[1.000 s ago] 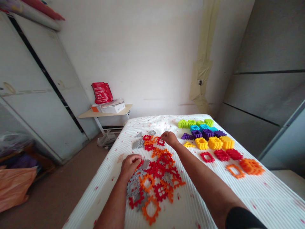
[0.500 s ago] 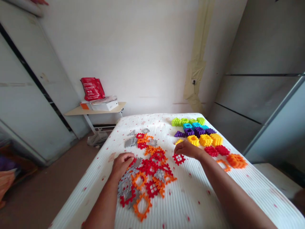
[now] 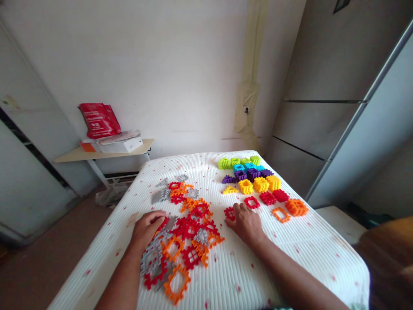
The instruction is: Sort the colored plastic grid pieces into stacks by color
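Note:
My left hand (image 3: 147, 229) rests at the left edge of a loose pile of notched plastic building pieces, its fingers curled and thumb close to the forefinger. A red piece (image 3: 162, 224) shows just under the fingertips; whether they grip it is hidden. My right hand (image 3: 248, 221) reaches over the sheet right of the pile, its thumb and forefinger closed at the right edge of a red window-patterned square (image 3: 229, 212). Just beyond that hand lies a red square frame (image 3: 252, 197). The pile holds orange frames (image 3: 177, 297), red squares (image 3: 191, 257) and grey pieces (image 3: 151, 254).
Pieces sorted by colour stand at the right: green (image 3: 224, 163), blue (image 3: 238, 168), purple (image 3: 253, 173), yellow (image 3: 260, 185), red (image 3: 267, 198) and orange (image 3: 296, 207). A side table (image 3: 69, 156) with a red bag (image 3: 99, 120) stands back left; cabinets (image 3: 318, 86) rise at right.
My right hand has drawn back toward me onto the red window-patterned square; a red square frame now shows beyond it. The left hand stays at the pile. The view has turned right.

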A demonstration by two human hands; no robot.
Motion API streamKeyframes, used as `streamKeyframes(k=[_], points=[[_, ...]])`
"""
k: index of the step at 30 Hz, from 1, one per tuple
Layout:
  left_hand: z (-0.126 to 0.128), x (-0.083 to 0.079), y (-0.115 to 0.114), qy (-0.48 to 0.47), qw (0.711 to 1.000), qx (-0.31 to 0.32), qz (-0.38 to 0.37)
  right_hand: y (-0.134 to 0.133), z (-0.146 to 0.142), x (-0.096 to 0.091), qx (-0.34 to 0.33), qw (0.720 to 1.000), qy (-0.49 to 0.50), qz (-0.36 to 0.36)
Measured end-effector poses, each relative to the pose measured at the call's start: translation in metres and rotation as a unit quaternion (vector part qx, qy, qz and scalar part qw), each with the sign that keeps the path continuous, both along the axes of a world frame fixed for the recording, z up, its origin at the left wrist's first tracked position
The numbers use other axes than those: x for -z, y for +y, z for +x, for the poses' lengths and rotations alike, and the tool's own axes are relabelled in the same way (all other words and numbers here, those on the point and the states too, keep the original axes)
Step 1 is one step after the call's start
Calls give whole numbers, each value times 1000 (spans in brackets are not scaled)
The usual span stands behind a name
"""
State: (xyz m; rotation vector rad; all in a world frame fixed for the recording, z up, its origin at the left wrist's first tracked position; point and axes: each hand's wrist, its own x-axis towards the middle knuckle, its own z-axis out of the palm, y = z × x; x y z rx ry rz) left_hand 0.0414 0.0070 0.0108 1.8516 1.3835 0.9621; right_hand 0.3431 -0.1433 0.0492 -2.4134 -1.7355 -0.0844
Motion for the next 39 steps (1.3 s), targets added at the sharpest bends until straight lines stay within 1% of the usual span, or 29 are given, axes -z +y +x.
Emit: streamKeyframes(k=[3,6,10,13,15,18,21,24,28,33,39], points=[[0,-1,0,0,1000,-4,-1,1,-3,3,-3,1000,4,-14],[0,-4,0,2,1000,-3,-5,0,-2,2,-7,1000,12,-10],[1,-8,-1,2,1000,-3,-12,-6,7,-1,-26,999,25,29],[2,-9,0,7,1000,-4,-17,-11,22,-3,-39,996,26,76],[1,-9,1,11,1000,-6,-15,-14,37,-6,-16,993,14,114],[1,-7,2,17,1000,-11,-16,-20,66,-13,72,986,-7,150],[0,-6,4,30,999,-16,-23,-24,93,-17,156,978,-16,139],[-1,-3,5,38,999,-14,-23,-25,110,-13,188,977,-11,103],[-3,-2,7,46,999,-11,-23,-20,117,-5,188,978,-3,86],[-3,-3,7,55,998,-2,-18,-17,116,-4,193,978,10,74],[-5,-1,9,67,998,1,-13,-16,119,1,179,980,16,89]])
